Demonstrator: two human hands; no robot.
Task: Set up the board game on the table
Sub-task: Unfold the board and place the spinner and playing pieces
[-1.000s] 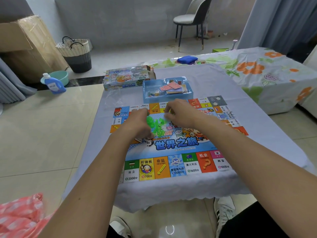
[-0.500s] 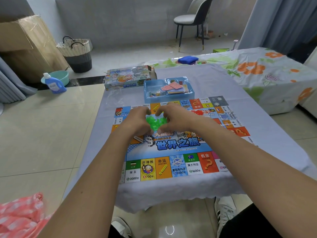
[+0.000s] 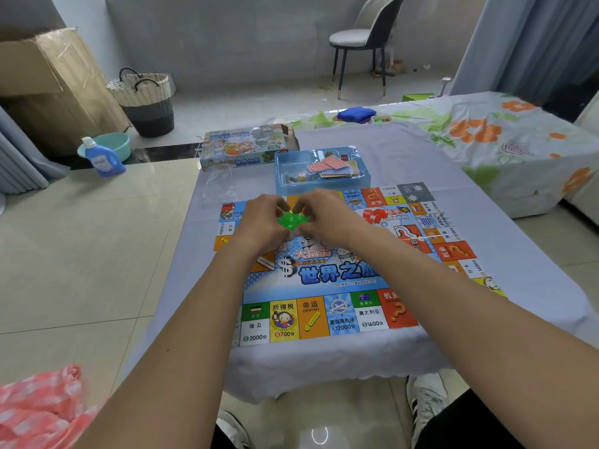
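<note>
Over the far half of the game board [image 3: 324,277], both hands meet around a clump of green plastic pieces [image 3: 290,221]. Left hand [image 3: 264,222] and right hand [image 3: 319,215] have fingers curled in, pinching the clump from either side; fingertips nearly touching above it. Whether the pieces are bagged or loose, can't tell. Board lies flat on the grey-clothed table [image 3: 405,157], directly under the grip. Just beyond the grip: blue tray [image 3: 282,176] with red-backed cards [image 3: 330,163] and small tokens, touching the board's far edge. Beyond-left of that, the game box [image 3: 243,147]. Crumpled clear plastic [image 3: 217,186] sits left of the tray. Well off to the left on the floor: detergent bottle [image 3: 103,158], basin, woven basket [image 3: 144,98].
</note>
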